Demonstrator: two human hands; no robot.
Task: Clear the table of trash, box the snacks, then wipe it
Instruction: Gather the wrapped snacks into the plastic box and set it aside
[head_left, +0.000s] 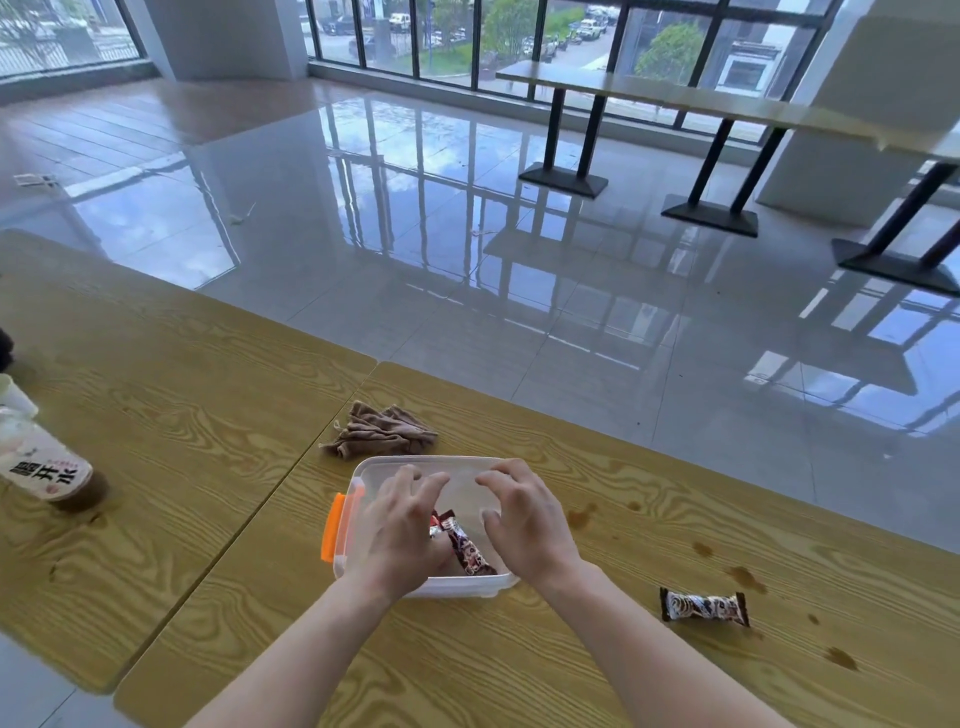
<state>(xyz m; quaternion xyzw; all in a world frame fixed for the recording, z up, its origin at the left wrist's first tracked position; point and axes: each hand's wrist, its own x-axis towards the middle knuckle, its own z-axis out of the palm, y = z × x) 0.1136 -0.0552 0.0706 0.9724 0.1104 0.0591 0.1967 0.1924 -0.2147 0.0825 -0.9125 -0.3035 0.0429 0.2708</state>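
A clear plastic box (457, 470) with an orange latch (332, 527) stands on the wooden table (519, 665). Wrapped snack bars (467, 545) lie inside it. My left hand (402, 525) hovers over the box's left half, fingers spread, partly covering the bars. My right hand (524, 514) is over the box's right half, fingers curled and apart, holding nothing. Another wrapped snack bar (704, 607) lies on the table to the right of the box. A crumpled brown cloth (382, 430) sits just behind the box.
A bottle with a white label (44, 467) stands at the far left on the neighbouring table (156, 415). Brown spill spots (745, 577) dot the table on the right. Beyond the table edge lie shiny floor tiles and other tables (649, 91).
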